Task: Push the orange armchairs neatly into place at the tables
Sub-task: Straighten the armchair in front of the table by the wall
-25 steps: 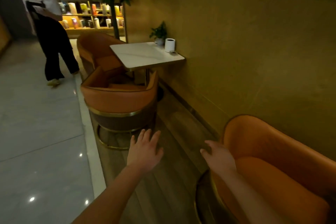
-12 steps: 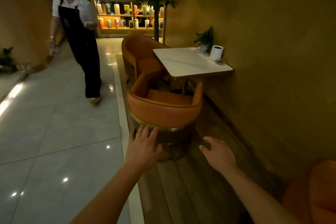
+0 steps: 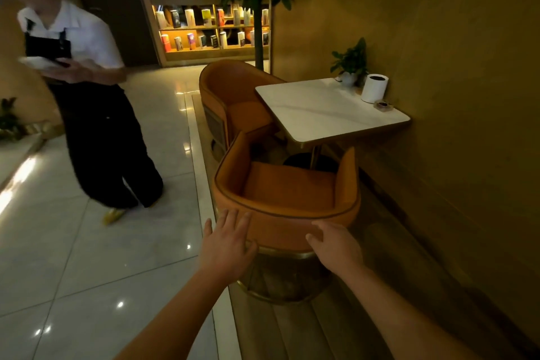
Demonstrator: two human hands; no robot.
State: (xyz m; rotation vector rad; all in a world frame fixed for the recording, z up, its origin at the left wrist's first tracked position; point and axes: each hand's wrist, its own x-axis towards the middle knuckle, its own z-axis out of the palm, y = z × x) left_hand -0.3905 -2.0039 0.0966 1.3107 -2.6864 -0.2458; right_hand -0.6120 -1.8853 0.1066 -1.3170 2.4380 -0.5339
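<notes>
**Q:** What is different from half a second back?

**Me:** Passer-by (image 3: 87, 90), white shirt and black apron, is closer on the tiles at my left. Blurred, with something pale and flat held at chest height. Chair (image 3: 287, 190) now sits nearer, filling mid-view. Both my hands were in the air short of it; now they are at its back.

**Q:** State of the hands?

**Me:** Left hand (image 3: 227, 244): fingers straight and spread, laid on the left side of the back, thumb out to the right. Right hand (image 3: 336, 245): fingers straight, loosely spread, tips at the right side of the back. Neither grips anything. How hard either presses, I cannot tell.

**Q:** Where does the chair stand?

**Me:** On the wood strip along the wall, open front toward the table (image 3: 324, 109). Its left arm tip is just beside the top's near corner. The seat lies on my side of the top's edge, not under it. The table's pedestal shows between the arm tips. Far chair (image 3: 230, 88) faces it from the other side, seat partly hidden behind the top.

**Q:** Its look?

**Me:** Orange tub shell, low curved back running into both arms. Flat orange seat pad. Dark round skirt below, with a gold band above it and a gold ring at the floor. Dark piping along the rim.

**Q:** On the table?

**Me:** At the wall edge, close together: plant (image 3: 350, 61), white cylinder (image 3: 375, 88), dish (image 3: 383, 104).
</notes>
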